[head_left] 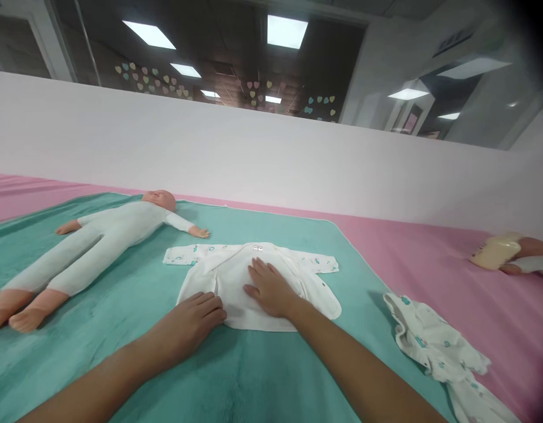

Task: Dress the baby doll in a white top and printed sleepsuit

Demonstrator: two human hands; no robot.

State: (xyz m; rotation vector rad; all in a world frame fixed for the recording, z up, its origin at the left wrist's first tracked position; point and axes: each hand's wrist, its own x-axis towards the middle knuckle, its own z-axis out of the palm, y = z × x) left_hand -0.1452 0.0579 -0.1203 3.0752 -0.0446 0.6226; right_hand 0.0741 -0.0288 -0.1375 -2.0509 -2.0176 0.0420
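Observation:
A white baby top (236, 276) with small teal prints lies spread flat on a teal blanket (121, 329), sleeves out to both sides. My right hand (269, 288) rests flat on the middle of the garment, fingers stretched out. My left hand (189, 323) lies palm down at the garment's lower left edge, fingers together and touching the cloth. A baby doll (99, 241) in a pale one-piece suit lies on its back to the left, arms out.
A second crumpled white printed garment (434, 346) lies at the blanket's right edge on the pink sheet (429, 264). A cream bottle-like object (495, 252) sits far right beside part of another doll. A white wall panel (253, 153) runs behind.

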